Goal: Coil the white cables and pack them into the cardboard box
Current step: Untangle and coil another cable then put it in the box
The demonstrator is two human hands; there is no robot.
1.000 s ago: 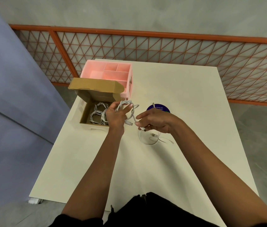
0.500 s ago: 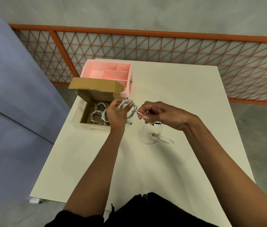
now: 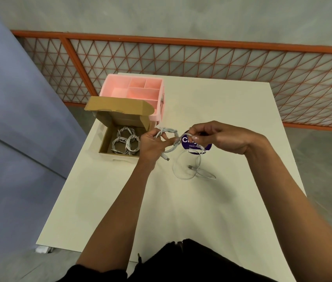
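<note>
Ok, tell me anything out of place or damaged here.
Only the cardboard box: its lid has a ragged, perhaps torn, edge. The cable lying uncoiled on the table seems to run up to the right hand; nothing spilled.

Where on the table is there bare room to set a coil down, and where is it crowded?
Bare: the table's right side beyond the right hand and sticker, and the stretch between the loose cable and the near edge. Crowded: the far-left corner, with box and pink organizer close together, and the middle, where the left hand holds the coil.
</note>
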